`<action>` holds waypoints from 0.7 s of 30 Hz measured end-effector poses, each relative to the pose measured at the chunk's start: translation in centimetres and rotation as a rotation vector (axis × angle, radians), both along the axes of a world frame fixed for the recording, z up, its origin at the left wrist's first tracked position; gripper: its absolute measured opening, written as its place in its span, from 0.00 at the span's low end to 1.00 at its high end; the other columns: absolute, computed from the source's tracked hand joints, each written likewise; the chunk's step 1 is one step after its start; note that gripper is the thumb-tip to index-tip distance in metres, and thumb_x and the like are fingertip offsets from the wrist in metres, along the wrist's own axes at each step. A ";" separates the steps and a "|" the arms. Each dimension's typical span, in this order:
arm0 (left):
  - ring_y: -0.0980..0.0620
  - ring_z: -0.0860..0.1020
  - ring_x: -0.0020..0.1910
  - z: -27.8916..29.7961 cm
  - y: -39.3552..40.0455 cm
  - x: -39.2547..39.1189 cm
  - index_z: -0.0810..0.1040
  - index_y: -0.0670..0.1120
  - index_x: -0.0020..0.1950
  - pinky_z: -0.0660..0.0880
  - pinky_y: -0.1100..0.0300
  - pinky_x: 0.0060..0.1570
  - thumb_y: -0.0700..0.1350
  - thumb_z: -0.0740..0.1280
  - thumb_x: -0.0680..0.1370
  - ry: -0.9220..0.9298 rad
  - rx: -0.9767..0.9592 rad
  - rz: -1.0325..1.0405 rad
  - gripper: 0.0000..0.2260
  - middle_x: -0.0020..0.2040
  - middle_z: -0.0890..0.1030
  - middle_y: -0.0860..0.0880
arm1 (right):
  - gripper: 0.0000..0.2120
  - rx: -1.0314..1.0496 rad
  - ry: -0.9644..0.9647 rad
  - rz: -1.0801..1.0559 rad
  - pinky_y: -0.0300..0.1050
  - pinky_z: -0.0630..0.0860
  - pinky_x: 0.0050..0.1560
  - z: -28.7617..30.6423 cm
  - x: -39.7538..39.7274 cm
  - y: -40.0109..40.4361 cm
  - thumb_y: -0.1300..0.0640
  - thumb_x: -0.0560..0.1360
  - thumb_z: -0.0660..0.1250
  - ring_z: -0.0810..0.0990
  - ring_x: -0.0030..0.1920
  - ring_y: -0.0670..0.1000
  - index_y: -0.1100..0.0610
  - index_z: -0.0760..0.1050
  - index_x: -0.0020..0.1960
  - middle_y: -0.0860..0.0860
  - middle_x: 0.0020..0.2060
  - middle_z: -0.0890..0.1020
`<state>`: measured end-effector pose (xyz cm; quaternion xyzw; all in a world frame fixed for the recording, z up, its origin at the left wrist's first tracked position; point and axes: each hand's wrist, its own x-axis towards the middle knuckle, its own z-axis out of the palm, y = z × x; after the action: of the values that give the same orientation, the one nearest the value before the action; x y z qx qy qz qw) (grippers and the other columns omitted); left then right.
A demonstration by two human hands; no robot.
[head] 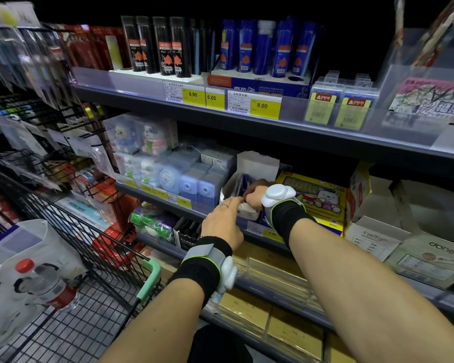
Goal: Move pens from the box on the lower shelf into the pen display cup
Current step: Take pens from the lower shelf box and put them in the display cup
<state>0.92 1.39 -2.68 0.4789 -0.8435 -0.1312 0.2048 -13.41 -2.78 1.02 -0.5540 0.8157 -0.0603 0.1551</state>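
An open white box (pixel 258 163) stands on the lower shelf with its flap raised, and blue pens (pixel 243 182) show inside it. My right hand (pixel 256 196) reaches into the box from the right, its fingers curled around the pens and partly hidden by the box wall. From the left, my left hand (pixel 222 224) grips the box's front edge (pixel 247 213) with thumb and fingertips. On the shelf above, a blue pen display (pixel 260 83) holds several upright blue tubes and has one empty round cup hole (pixel 295 79) at its right end.
A black wire shopping cart (pixel 95 258) with a water bottle (pixel 47 284) stands close on the left. A yellow picture box (pixel 317 197) sits right of the white box, pale blue boxes (pixel 205 184) left of it. Black tubes (pixel 163 48) stand on the upper shelf.
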 end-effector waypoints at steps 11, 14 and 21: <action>0.47 0.76 0.62 0.2 0.0 -0.1 0.65 0.56 0.71 0.75 0.50 0.59 0.40 0.68 0.72 0.011 0.043 0.005 0.30 0.67 0.73 0.52 | 0.16 -0.377 -0.482 -0.156 0.29 0.71 0.48 1.2 -1.6 2.1 0.71 0.78 0.59 0.78 0.62 0.60 0.65 0.81 0.60 0.60 0.61 0.81; 0.46 0.76 0.63 0.3 -0.2 -0.2 0.64 0.55 0.72 0.75 0.49 0.61 0.40 0.68 0.72 -0.020 0.090 0.002 0.31 0.68 0.72 0.51 | 0.16 -0.417 -0.503 -0.151 0.31 0.69 0.44 2.3 -1.5 3.3 0.69 0.79 0.58 0.79 0.57 0.58 0.64 0.81 0.60 0.59 0.60 0.81; 0.44 0.77 0.62 2.2 -1.3 -0.1 0.71 0.54 0.70 0.73 0.54 0.63 0.43 0.64 0.76 0.158 0.307 0.032 0.22 0.64 0.79 0.47 | 0.15 -0.424 -0.634 -0.070 0.45 0.81 0.48 4.4 -1.4 5.6 0.70 0.76 0.61 0.84 0.41 0.54 0.57 0.84 0.48 0.61 0.45 0.86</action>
<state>0.79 0.10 -0.47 0.5059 -0.7871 -0.2926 0.1971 -14.78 2.86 5.43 -0.4995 0.7151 -0.4013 0.2793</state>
